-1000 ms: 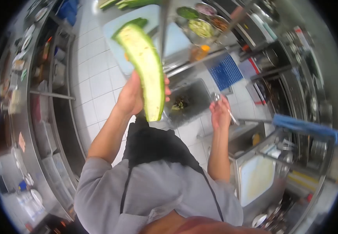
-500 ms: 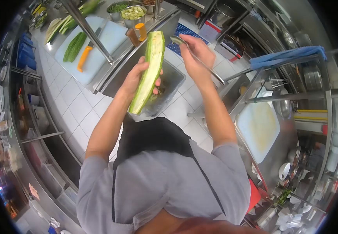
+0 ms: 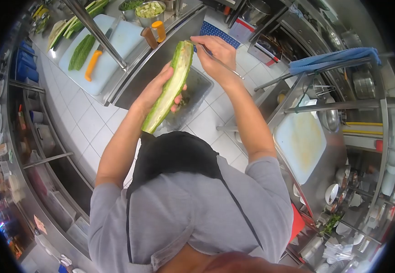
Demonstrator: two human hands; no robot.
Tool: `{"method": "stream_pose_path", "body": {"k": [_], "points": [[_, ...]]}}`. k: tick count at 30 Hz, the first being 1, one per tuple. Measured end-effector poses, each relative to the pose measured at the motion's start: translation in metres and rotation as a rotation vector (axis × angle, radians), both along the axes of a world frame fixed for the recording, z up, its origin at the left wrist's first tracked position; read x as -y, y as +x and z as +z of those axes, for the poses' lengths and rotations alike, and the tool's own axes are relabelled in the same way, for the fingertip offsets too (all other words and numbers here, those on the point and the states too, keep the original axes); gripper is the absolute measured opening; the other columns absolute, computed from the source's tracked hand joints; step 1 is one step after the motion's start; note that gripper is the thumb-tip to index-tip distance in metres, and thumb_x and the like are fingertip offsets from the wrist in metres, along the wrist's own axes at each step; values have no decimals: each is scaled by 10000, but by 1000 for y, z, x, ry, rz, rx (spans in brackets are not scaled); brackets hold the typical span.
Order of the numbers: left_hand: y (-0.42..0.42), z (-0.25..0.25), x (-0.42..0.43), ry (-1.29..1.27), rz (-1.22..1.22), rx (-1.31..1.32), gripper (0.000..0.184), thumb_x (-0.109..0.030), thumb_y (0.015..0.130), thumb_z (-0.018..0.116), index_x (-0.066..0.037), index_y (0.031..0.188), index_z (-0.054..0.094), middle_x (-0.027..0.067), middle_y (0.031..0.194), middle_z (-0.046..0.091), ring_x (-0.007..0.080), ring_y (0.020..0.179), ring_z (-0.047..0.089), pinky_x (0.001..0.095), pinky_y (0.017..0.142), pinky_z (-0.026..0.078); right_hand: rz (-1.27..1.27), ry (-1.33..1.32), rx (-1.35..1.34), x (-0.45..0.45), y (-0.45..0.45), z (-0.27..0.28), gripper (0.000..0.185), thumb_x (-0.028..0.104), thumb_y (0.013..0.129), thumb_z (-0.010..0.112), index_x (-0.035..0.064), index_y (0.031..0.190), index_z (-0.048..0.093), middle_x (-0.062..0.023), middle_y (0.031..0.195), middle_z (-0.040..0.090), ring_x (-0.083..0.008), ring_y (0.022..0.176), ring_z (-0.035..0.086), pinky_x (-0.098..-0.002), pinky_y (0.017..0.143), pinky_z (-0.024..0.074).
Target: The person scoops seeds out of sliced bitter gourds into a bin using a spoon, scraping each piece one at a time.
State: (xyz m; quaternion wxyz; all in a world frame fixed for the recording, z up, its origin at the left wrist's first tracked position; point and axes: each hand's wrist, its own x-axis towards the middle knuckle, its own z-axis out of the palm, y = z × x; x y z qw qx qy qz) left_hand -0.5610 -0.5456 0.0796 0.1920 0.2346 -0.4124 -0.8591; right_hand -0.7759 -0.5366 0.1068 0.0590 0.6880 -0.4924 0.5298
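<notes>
My left hand [image 3: 159,88] is wrapped round a long halved green gourd [image 3: 173,86], its pale cut face turned up. The gourd slants from near my apron toward the upper right. In my right hand [image 3: 219,57] is a metal spoon [image 3: 227,68], its handle pointing down to the right. The spoon's bowl end is at the far tip of the gourd, mostly hidden by my fingers. Below the gourd stands a clear plastic tub [image 3: 202,93] with some dark green scraps in it.
At the upper left, a white cutting board [image 3: 127,36] holds green gourd pieces [image 3: 81,52] and an orange-handled knife [image 3: 93,66]. Metal bowls of cut vegetables [image 3: 150,10] stand behind. A blue towel [image 3: 334,61] hangs on a rail, near another cutting board [image 3: 300,145].
My right hand has moved left and brought the spoon to the gourd's far tip. The gourd and my left hand have shifted slightly left, and the gourd's face has tilted.
</notes>
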Motion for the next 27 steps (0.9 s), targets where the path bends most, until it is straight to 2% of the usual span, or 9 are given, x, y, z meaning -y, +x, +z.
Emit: {"method": "stream_pose_path", "body": {"k": [3,9,15,18,21,24,27], "points": [[1,-1,2,13,-19,-12,607,-484,1058,408,-280,1584,186,102,938,615,150,588,570,288,450,509,-8,14,-53,3,-2,-2,185,-13,833,676,55,986,755,-90,884,743,-222,781,713,-308,681,559],[-5,-9,9,76,-48,5,536,-442,1075,377,-279,1563,227,106,914,618,154,574,555,273,430,454,-33,144,-9,11,-3,-17,148,30,839,669,58,961,749,-110,863,732,-247,769,713,-327,679,559],[-2,-28,23,249,-20,61,394,-437,1076,381,-213,1400,385,118,891,624,161,573,560,267,420,444,67,288,-52,5,10,-50,139,42,845,645,48,943,742,-138,916,732,-285,827,718,-364,716,570],[3,-43,28,274,-47,98,350,-434,1074,393,-181,1311,436,121,876,630,166,577,575,264,423,454,54,293,-5,5,14,-70,158,68,851,649,53,973,748,-139,886,734,-273,792,719,-356,711,567],[0,-49,28,261,-17,86,446,-501,1059,396,-110,1243,504,134,901,646,168,600,606,269,416,473,-49,534,179,12,8,-69,188,108,860,648,59,1008,752,-143,843,733,-257,745,718,-344,703,561],[-6,-60,36,259,-28,83,398,-430,1058,413,-85,1227,518,149,923,654,190,608,612,285,439,500,-15,605,159,18,12,-66,197,132,853,638,34,992,739,-158,864,737,-272,745,724,-348,699,565],[-1,-60,46,366,-31,45,323,-294,1054,409,-23,1189,521,152,882,649,219,631,626,318,485,536,82,677,233,15,12,-83,294,207,827,686,42,1060,752,-176,858,732,-267,765,723,-348,720,561]]}}
